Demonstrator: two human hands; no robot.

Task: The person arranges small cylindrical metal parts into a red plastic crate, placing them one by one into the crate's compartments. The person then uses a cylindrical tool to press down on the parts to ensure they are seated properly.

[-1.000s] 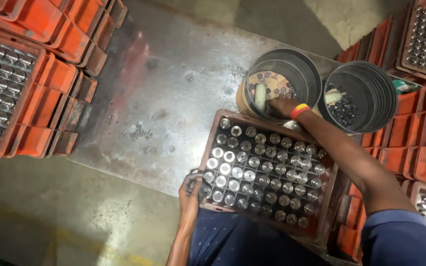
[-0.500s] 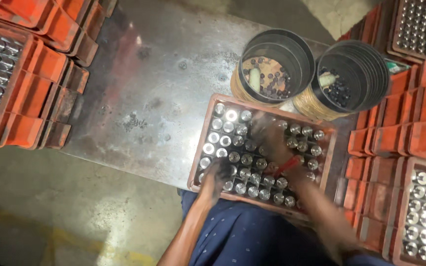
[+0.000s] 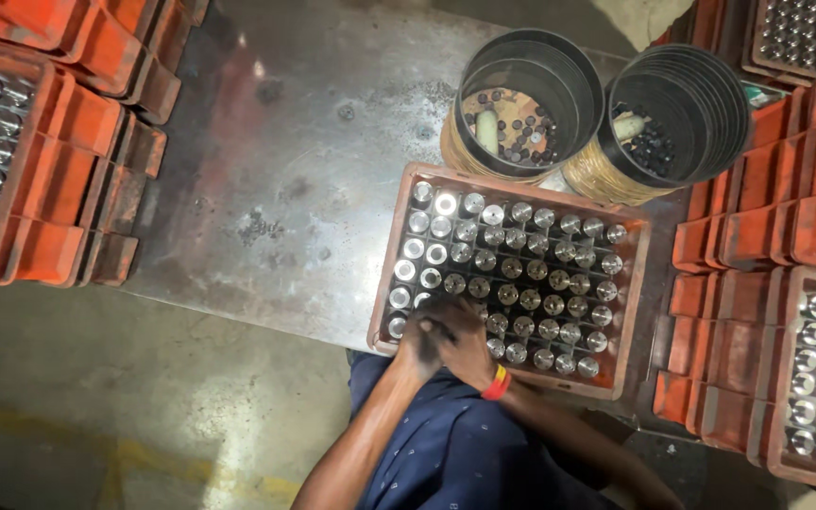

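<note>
Head view, looking straight down. I see both hands meeting at the lower left corner of the orange tray (image 3: pixel 637 283), which sits centre-right in the frame on a worn metal table (image 3: pixel 285 170). The tray is filled with rows of shiny metal cylinders (image 3: pixel 521 264) standing upright in its cells. My left hand (image 3: pixel 419 348) and right hand (image 3: pixel 463 342) press together over the cylinders at that corner, fingers curled; whether either is gripping a cylinder I cannot tell, as the hands hide what is beneath. A red and yellow band (image 3: pixel 496 382) circles the right wrist. Just above the tray stand two black round bins (image 3: pixel 531 66), side by side, each holding small dark pieces. Stacks of orange crates (image 3: pixel 59 123) occupy the left edge and the right edge of the frame.
</note>
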